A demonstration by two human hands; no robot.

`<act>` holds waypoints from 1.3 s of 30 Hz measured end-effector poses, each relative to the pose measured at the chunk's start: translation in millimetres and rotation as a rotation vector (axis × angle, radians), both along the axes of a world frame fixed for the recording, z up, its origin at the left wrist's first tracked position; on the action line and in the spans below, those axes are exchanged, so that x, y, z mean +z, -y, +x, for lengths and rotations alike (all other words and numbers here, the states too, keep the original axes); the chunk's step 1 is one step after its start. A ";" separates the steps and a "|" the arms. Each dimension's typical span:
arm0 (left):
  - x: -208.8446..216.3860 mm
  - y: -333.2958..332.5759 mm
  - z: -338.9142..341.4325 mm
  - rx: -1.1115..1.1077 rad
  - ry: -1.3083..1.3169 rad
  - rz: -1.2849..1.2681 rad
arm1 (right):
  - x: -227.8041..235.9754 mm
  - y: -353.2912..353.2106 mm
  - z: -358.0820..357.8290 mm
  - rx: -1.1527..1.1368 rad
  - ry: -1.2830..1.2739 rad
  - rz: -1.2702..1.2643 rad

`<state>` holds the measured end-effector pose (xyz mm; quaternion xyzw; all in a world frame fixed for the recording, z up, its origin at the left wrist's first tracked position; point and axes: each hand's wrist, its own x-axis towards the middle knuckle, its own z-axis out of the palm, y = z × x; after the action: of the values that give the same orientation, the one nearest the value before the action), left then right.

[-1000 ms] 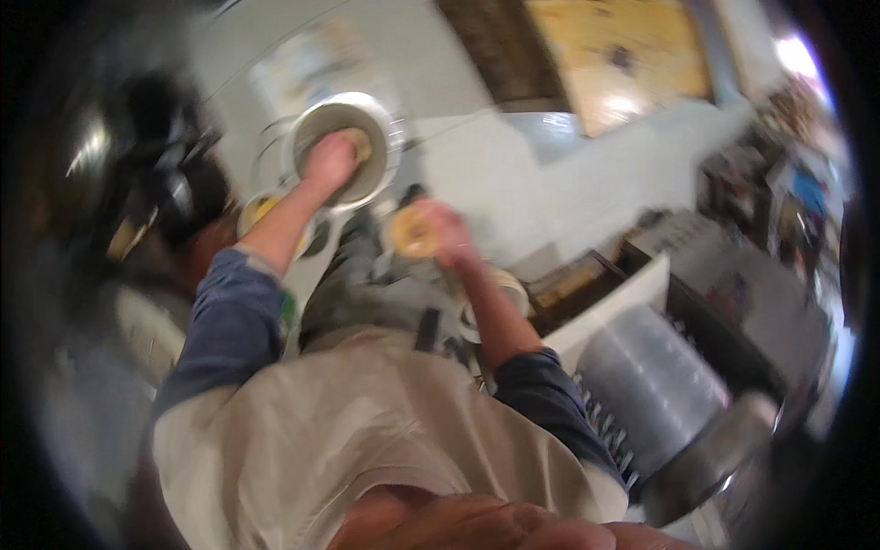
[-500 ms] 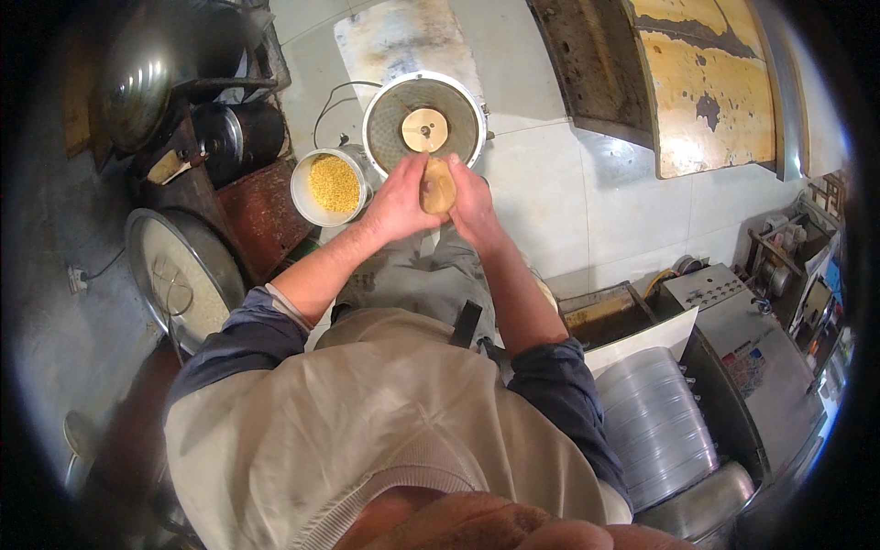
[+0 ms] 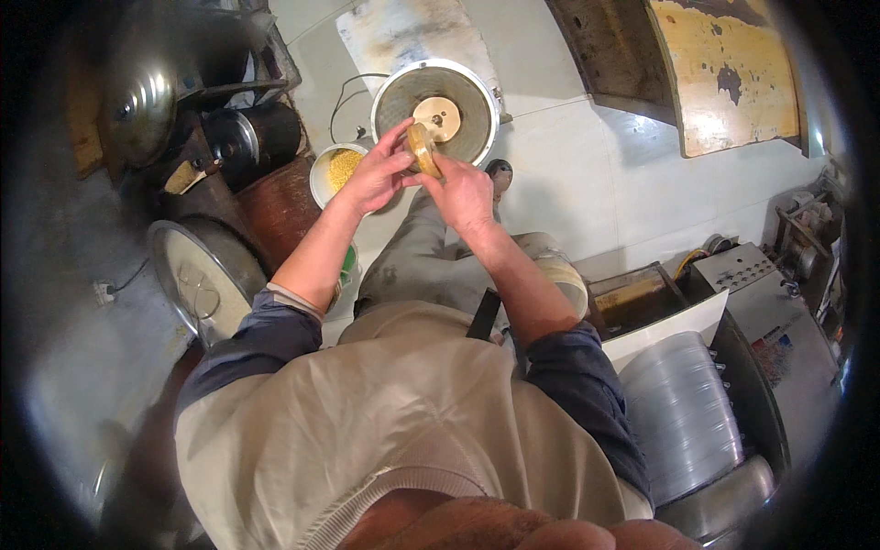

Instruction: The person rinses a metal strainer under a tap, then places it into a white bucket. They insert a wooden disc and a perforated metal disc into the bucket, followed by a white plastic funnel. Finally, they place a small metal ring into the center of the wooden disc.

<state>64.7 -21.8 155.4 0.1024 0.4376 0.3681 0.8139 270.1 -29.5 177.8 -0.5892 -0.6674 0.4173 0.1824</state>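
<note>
Both my hands hold one flat round tan dough disc [image 3: 421,149] on edge, just in front of me. My left hand [image 3: 378,171] grips its left side and my right hand [image 3: 463,191] grips its right side. Right behind the disc lies a round metal pan [image 3: 408,99] on the floor, with a second pale dough disc [image 3: 438,116] in its middle. To the left of my left hand stands a white bowl of yellow grains [image 3: 337,169].
A dark pot [image 3: 246,139] and a shiny metal lid [image 3: 139,108] sit at the far left. A large round metal tray [image 3: 206,275] lies by my left arm. A stack of clear plastic lids [image 3: 680,412] and a grey machine [image 3: 766,307] stand to my right.
The view has swung and steadied. My left hand left the pan, both hands came together on the dough disc and turned it from flat onto its edge.
</note>
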 end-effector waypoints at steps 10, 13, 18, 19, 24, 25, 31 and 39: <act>-17.1 -1.4 8.8 0.088 0.132 -0.058 | -25.0 8.5 8.8 -0.036 -0.105 0.266; -13.8 -5.4 8.9 0.000 -0.053 -0.195 | -32.7 3.4 10.6 -0.038 -0.100 0.203; -17.5 -14.5 12.8 -0.001 -0.124 -0.293 | -38.9 -10.9 9.6 0.013 -0.087 0.149; -20.5 -16.4 14.2 0.025 -0.134 -0.277 | -39.4 -14.6 9.7 0.010 -0.075 0.129; -39.4 -27.6 18.6 0.111 -0.207 -0.296 | -55.8 -45.7 29.2 -0.099 -0.004 0.103; -42.2 -29.2 19.1 0.127 -0.233 -0.310 | -66.0 -58.0 39.8 -0.185 0.028 0.216; -43.7 -35.8 13.1 0.055 -0.274 -0.274 | -132.3 -81.7 79.2 -0.420 -0.211 -0.369; -43.7 -53.3 7.2 -0.006 -0.313 -0.266 | -149.1 -22.2 72.5 -0.607 -0.404 -0.460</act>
<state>71.9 31.5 111.7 0.0512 0.6032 0.2842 0.7434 342.6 -7.3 28.7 -0.6905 -0.3042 0.5897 0.2880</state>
